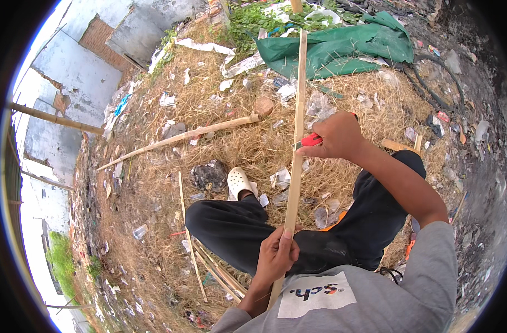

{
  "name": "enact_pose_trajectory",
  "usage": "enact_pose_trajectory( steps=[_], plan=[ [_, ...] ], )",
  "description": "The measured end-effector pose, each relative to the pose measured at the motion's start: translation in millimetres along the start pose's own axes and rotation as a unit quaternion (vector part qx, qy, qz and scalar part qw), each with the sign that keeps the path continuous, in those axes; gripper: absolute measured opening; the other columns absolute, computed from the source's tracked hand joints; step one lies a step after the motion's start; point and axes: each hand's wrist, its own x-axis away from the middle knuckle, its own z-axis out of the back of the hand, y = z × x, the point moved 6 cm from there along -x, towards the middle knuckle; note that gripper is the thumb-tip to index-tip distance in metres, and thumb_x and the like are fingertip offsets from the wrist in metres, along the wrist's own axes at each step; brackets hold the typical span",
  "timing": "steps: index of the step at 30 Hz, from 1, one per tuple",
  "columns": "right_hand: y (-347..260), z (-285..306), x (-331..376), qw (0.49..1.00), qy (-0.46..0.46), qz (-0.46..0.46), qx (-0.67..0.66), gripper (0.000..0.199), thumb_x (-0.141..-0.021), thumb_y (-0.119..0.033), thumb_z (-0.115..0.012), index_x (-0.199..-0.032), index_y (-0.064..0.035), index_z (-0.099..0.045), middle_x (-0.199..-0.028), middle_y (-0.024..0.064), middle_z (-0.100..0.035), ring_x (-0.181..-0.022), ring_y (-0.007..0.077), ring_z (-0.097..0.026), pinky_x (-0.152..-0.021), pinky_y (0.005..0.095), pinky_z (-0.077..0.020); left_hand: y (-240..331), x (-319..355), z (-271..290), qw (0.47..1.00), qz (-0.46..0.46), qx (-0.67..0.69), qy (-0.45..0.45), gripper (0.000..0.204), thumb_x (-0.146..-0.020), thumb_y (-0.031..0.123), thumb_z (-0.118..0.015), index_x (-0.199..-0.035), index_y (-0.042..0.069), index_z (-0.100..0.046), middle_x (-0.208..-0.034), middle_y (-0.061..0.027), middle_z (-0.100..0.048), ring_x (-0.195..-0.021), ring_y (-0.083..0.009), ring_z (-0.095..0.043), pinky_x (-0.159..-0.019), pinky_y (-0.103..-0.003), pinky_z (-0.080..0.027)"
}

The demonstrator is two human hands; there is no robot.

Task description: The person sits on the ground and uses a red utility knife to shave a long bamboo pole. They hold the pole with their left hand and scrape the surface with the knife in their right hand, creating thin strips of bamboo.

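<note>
A long, pale bamboo strip (294, 191) runs from beside my body, past my crossed legs, out toward a green sheet. Near its close end my left hand (278, 252) is wrapped around it, thumb on top. My right hand (335, 137), farther out along the strip, is closed around a red-handled utility knife (311, 140). The knife's short blade lies against the strip's edge; most of the handle is hidden in my fist.
Several thin strips (217, 270) lie left of my knee. A bamboo pole (178, 137) rests on the dry grass. Beyond are a dark stone (209, 175), the green sheet (353, 47) and scattered litter. At my right knee is a wood piece (396, 145). A weathered wall (76, 64) stands far left.
</note>
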Motion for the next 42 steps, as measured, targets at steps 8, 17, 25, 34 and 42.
enact_pose_trajectory(
  steps=[8,17,25,34,42],
  plan=[
    [45.2,8.3,-12.4,0.995,0.032,-0.061,0.074,0.072,-0.074,-0.08,-0.056,-0.054,-0.0114,-0.061,-0.044,0.0056,-0.05,-0.039,0.0243,-0.052,-0.041,0.0366,-0.0391,-7.2,12.2,-3.7,1.0,0.005,0.022,-0.015,0.039,-0.106,0.032,-0.038,-0.117,0.001,-0.059,-0.054,0.0018,-0.05,-0.042,-0.0024,-0.04,-0.04,-0.019,-0.03],
    [60.8,9.4,-24.0,0.995,0.047,-0.026,0.081,0.073,-0.076,-0.079,-0.054,-0.055,-0.009,-0.057,-0.046,0.0104,-0.049,-0.043,0.0307,-0.054,-0.043,0.043,-0.0406,-4.1,12.3,-1.9,0.999,0.01,0.005,-0.033,0.037,-0.107,0.031,-0.037,-0.118,0.001,-0.058,-0.057,0.0015,-0.05,-0.046,-0.0031,-0.041,-0.044,-0.02,-0.032],
    [205.7,51.2,14.0,0.902,0.036,-0.43,0.024,0.085,-0.087,-0.08,-0.035,-0.054,-0.005,-0.057,-0.054,0.0128,-0.057,-0.051,0.0312,-0.057,-0.052,0.0442,-0.0431,-36.8,52.0,23.7,0.997,0.054,0.052,0.013,0.038,-0.106,0.03,-0.039,-0.113,-0.002,-0.058,-0.051,0.0001,-0.048,-0.038,-0.0039,-0.039,-0.037,-0.021,-0.03],
    [3.5,11.0,-3.4,0.991,-0.058,-0.06,-0.104,0.063,-0.08,-0.071,-0.059,-0.064,-0.01,-0.059,-0.053,0.0089,-0.055,-0.05,0.0297,-0.058,-0.049,0.0406,-0.0434,-5.2,11.4,21.2,0.999,-0.026,0.028,0.035,0.039,-0.106,0.032,-0.039,-0.115,-0.001,-0.059,-0.052,-0.0003,-0.05,-0.038,-0.0039,-0.04,-0.036,-0.02,-0.03],
    [22.7,4.7,-10.3,0.997,-0.005,-0.074,-0.025,0.064,-0.086,-0.069,-0.053,-0.064,-0.0094,-0.06,-0.052,0.0097,-0.056,-0.048,0.0307,-0.058,-0.047,0.0409,-0.0436,-11.5,21.3,5.5,1.0,0.018,-0.008,0.005,0.037,-0.106,0.03,-0.04,-0.116,0.0,-0.058,-0.056,0.0019,-0.05,-0.044,-0.0025,-0.041,-0.043,-0.02,-0.032]
  ],
)
